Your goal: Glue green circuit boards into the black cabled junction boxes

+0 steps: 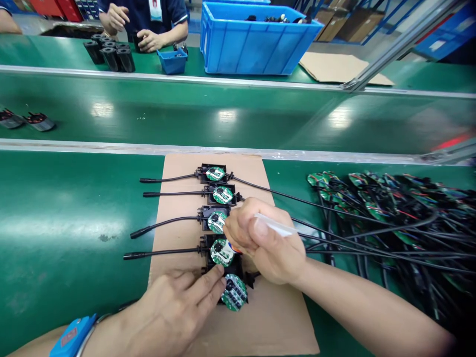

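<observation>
Green round circuit boards with white paste on them, such as the top one (215, 173), sit in small black cases in a column on a cardboard sheet (178, 307). My right hand (266, 238) is closed round a whitish tube (277, 225), mostly hidden by the fingers, its lower end close to the fourth board (222, 252). Below, my left hand (178, 302) lies with fingers stretched out, fingertips touching between that board and the nearest board (235, 292), which shows no white paste. Black cables (163, 252) run out of the cases to both sides.
A heap of cables with green boards (394, 213) lies to the right. Across the bench, a person's hands (148, 40) are beside black cylinders (111, 54), a small blue bin (173, 60) and a large blue crate (256, 44). Metal rails (111, 145) cross the bench.
</observation>
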`<state>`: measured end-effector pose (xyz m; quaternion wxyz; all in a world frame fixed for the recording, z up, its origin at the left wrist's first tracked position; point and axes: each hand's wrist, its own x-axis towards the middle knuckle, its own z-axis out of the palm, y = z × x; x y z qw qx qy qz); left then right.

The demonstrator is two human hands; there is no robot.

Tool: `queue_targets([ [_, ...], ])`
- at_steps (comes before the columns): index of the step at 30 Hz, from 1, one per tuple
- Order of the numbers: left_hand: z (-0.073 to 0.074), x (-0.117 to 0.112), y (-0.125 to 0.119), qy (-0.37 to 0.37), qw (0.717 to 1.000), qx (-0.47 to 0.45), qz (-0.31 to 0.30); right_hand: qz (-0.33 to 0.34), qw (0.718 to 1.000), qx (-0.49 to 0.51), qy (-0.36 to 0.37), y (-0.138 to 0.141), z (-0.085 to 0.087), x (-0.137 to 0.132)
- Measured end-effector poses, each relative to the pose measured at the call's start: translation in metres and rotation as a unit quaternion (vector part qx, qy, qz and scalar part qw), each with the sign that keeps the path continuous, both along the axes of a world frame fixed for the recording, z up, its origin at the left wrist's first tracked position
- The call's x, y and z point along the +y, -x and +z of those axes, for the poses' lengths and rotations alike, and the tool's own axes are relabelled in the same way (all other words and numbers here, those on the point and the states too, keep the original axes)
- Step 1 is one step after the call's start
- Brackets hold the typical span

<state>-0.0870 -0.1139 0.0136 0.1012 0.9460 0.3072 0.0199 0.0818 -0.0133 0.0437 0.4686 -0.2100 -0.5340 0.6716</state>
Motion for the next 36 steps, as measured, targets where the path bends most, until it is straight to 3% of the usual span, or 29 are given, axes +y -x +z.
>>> queue_targets([
  [4,0.001,0.001,0.001,0.002,1.000,0.005,0.000,0.009,1.000,0.013,-0.011,-0.001,-0.003,0.005],
  [7,0.007,-0.003,0.004,-0.002,1.000,-0.018,-0.008,0.002,1.000,0.021,-0.006,-0.011,0.005,0.003],
  [12,0.014,-0.016,0.008,-0.016,0.996,-0.048,-0.078,0.026,0.996,0.027,0.084,-0.025,0.021,-0.025],
  [16,0.007,-0.022,0.004,-0.060,0.993,-0.080,-0.069,0.050,0.993,0.050,0.099,-0.019,0.011,-0.048],
  [21,0.002,-0.023,0.000,-0.076,0.992,-0.089,-0.055,0.036,0.996,0.056,0.061,-0.011,-0.003,-0.057],
  [36,0.001,-0.022,0.000,-0.068,0.992,-0.086,-0.056,0.018,0.997,0.024,0.071,-0.034,0.005,-0.068],
])
